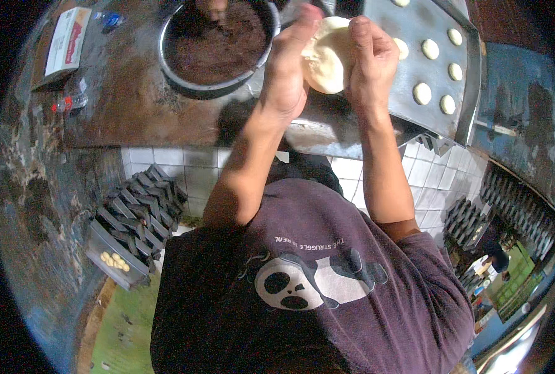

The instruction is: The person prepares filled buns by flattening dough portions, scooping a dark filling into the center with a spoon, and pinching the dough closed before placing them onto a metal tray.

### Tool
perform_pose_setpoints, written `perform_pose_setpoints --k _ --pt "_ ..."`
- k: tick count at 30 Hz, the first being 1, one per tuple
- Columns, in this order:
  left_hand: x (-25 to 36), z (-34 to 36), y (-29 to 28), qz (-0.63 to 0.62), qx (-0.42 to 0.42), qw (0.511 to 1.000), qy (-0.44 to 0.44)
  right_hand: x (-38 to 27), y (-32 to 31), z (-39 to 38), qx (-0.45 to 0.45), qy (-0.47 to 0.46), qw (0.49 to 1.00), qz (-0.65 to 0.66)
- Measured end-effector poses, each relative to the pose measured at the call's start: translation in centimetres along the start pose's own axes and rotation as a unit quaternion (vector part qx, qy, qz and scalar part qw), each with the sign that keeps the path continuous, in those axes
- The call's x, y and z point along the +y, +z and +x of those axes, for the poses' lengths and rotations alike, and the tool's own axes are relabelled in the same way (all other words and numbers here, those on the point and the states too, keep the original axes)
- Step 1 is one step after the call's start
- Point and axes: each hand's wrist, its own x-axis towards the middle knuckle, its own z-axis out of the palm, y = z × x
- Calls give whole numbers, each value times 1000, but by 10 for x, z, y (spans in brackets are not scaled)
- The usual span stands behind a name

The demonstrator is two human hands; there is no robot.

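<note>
A pale, soft piece of dough (327,65) is held up between my two hands at the top middle, over the near edge of the work table. My left hand (288,71) grips its left side, its fingertips smeared by motion. On the other side my right hand (373,65) is closed on the dough, thumb on top and fingers curled. To the right, a metal baking tray (408,117) carries several small round dough pieces (422,93), set apart from each other. Left of my hands stands a wide metal bowl (252,80) of dark brown crumbly filling (212,47).
Another person's hand (213,9) reaches into the bowl from the top edge. A white and red box (72,40) and small plastic bottles (72,103) lie at the far left of the table. Stacked dark trays (143,215) stand below on the left, one holding dough pieces (114,262).
</note>
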Motion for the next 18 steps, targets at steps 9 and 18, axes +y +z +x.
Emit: perform_pose_setpoints --k 9,18 --pt "49 -7 -96 18 0 1000 11 -25 76 -11 -173 199 963 -54" --pt "44 -55 -196 540 -137 808 192 132 21 -54 -266 209 802 -492"
